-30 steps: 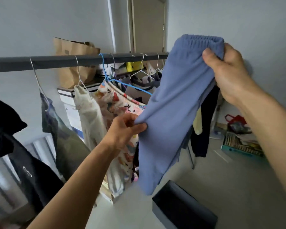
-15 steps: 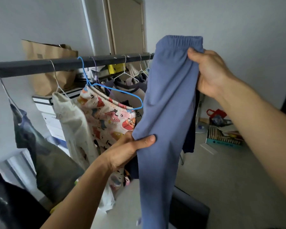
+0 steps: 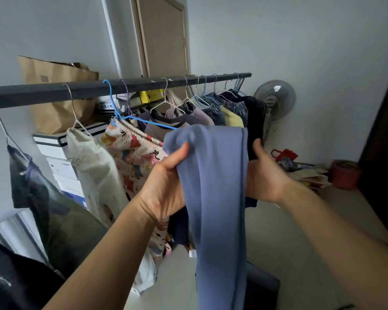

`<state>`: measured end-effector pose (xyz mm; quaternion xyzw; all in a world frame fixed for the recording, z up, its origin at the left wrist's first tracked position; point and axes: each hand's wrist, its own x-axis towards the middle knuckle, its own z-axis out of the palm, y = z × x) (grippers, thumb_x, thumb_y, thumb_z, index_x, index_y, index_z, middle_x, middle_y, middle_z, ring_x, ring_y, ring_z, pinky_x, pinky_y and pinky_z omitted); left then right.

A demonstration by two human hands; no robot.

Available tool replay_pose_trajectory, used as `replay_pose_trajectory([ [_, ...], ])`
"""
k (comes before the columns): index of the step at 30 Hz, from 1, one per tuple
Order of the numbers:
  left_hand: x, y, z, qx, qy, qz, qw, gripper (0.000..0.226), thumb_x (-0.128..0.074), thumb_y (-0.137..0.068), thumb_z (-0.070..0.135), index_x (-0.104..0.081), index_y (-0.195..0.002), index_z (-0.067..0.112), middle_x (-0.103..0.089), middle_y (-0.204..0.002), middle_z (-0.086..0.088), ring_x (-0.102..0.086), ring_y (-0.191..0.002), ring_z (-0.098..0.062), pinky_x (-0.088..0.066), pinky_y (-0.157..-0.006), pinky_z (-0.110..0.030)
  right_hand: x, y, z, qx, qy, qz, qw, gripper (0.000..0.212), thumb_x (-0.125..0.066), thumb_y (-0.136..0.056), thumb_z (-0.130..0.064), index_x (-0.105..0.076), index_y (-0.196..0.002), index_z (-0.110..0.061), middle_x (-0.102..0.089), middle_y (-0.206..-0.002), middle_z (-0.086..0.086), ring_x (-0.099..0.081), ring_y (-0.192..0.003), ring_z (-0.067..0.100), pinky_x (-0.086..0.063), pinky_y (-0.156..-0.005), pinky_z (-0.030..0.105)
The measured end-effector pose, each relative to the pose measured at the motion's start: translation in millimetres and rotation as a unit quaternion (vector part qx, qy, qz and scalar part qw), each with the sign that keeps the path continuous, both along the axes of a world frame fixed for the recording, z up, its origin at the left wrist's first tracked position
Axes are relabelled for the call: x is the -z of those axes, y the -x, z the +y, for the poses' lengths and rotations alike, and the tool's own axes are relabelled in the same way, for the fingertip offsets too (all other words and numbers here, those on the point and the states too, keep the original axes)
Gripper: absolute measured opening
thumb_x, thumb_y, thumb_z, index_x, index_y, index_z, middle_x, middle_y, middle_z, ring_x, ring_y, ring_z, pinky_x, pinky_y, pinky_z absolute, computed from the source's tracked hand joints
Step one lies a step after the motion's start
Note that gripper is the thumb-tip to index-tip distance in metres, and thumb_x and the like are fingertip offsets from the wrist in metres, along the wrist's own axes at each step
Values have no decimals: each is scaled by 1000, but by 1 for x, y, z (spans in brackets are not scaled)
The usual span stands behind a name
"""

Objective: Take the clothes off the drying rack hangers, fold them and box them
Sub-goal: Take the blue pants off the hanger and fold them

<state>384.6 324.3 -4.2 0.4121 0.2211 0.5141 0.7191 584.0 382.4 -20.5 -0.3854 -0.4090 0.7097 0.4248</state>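
Blue pants (image 3: 215,186) hang folded lengthwise in front of me, off the rack. My left hand (image 3: 166,182) pinches their left upper edge, thumb on top. My right hand (image 3: 264,173) grips the right edge from behind, fingers hidden by the cloth. The dark rack bar (image 3: 81,90) runs across behind, with several garments on wire hangers: a cartoon-print piece (image 3: 132,153) on a blue hanger (image 3: 130,115), a cream garment (image 3: 94,162) and a dark green one (image 3: 61,222). A dark box (image 3: 263,287) sits on the floor below, partly hidden by the pants.
A brown paper bag (image 3: 54,95) stands on stacked white boxes (image 3: 61,164) behind the rack. A wall fan (image 3: 274,98) is at the rack's far end. Bags and a red roll (image 3: 344,176) lie on the floor at right. A door (image 3: 164,36) is behind.
My right hand has lowered the waistband end from head height to beside my left hand, so the pants now drape doubled over both hands. The view has shifted right.
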Motion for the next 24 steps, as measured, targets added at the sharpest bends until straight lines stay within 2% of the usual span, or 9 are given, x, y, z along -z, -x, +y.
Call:
replay_pose_trajectory([
  [4,-4,0,12,-59,34,129,989,29,-49,-96,22,-71,-103,5,-75,-96,-12,-73,-85,-23,-55,-78,-36,7,5,-17,-70,-94,-92,989,93,-28,-74,-83,-52,-135,-19,-68,-104,8,-65,-88,28,-47,-77,40],
  [6,-6,1,15,-62,36,187,980,28,-47,-99,23,-69,-102,6,-75,-93,-11,-73,-82,-21,-52,-78,-35,3,12,-24,-9,-179,-187,966,73,-58,-83,-56,-36,-147,-28,-69,-113,-4,-69,-97,15,-52,-87,37],
  [8,-10,6,19,-77,32,227,970,28,-45,-100,23,-68,-104,6,-74,-94,-10,-71,-83,-20,-51,-77,-33,-2,18,-25,92,-235,-213,944,76,-66,-89,-12,-25,-152,-24,-68,-111,-2,-69,-89,6,-55,-84,25],
  [10,-17,14,22,-98,8,281,955,26,-45,-102,27,-64,-107,10,-70,-97,-10,-67,-85,-21,-53,-73,-31,-5,19,-23,141,-267,-218,928,67,-60,-91,-2,-35,-148,-29,-70,-109,9,-69,-88,9,-54,-84,22],
  [13,-25,24,28,-143,-14,359,922,25,-49,-100,35,-62,-105,14,-66,-87,-6,-66,-65,-14,-54,-53,-26,-13,17,-23,185,-270,-212,921,52,-57,-91,-8,-55,-131,-41,-66,-113,19,-62,-94,18,-47,-91,32],
  [17,-23,21,35,-220,4,325,920,35,-66,-90,37,-66,-110,8,-70,-97,-6,-66,-88,-23,-57,-74,-35,-18,22,-20,180,-260,-157,936,33,-55,-93,-8,-71,-112,-31,-67,-120,6,-59,-114,23,-41,-106,40],
  [19,-21,15,36,-239,8,300,923,33,-68,-88,33,-67,-111,8,-70,-94,-2,-65,-87,-19,-56,-68,-30,-21,20,-18,157,-237,-150,947,26,-67,-84,-15,-73,-106,-27,-66,-121,6,-57,-121,26,-38,-110,46],
  [21,-19,14,38,-253,4,273,928,39,-69,-88,29,-60,-120,9,-69,-105,-4,-64,-91,-19,-54,-62,-28,-23,15,-19,115,-225,-168,953,37,-74,-73,-11,-71,-106,-28,-67,-120,6,-59,-118,24,-38,-110,48],
  [24,-19,17,40,-237,-15,228,944,54,-71,-86,14,-46,-134,16,-63,-122,-10,-64,-97,-22,-54,-69,-32,-23,10,-20,87,-241,-224,940,58,-65,-78,12,-60,-126,-20,-66,-118,9,-61,-114,23,-43,-107,40],
])
